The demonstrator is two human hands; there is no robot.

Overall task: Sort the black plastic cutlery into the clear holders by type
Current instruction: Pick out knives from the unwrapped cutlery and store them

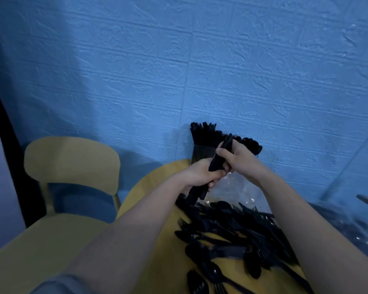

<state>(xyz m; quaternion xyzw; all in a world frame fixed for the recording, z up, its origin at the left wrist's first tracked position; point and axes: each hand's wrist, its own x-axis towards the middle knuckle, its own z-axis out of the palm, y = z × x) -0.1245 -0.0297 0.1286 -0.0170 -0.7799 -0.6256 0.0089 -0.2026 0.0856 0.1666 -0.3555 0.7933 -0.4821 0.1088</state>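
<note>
While both hands work over the round yellow counter (155,183), the left hand (197,177) has its fingers curled round a bundle of black plastic cutlery (197,195), handles sticking out below the fist. Right hand (238,160) pinches one slim black piece (226,143) at the top of that bundle; type unclear, looks flat and narrow. Behind the hands, against the wall, the clear holders (202,154) stand upright, packed with cutlery in fanned rows, glossy tips up; the right part is hidden by the hand. Loose pile of black cutlery (232,238) sprawls across the near counter: fork tines, oval spoon bowls, all shiny plastic. Crinkled clear plastic wrap (240,189) lies between pile and hands. Blue embossed brick-pattern wall panel (200,71) fills the background. Yellow chair (70,162) with rounded back and blue seat pad at left.
</note>
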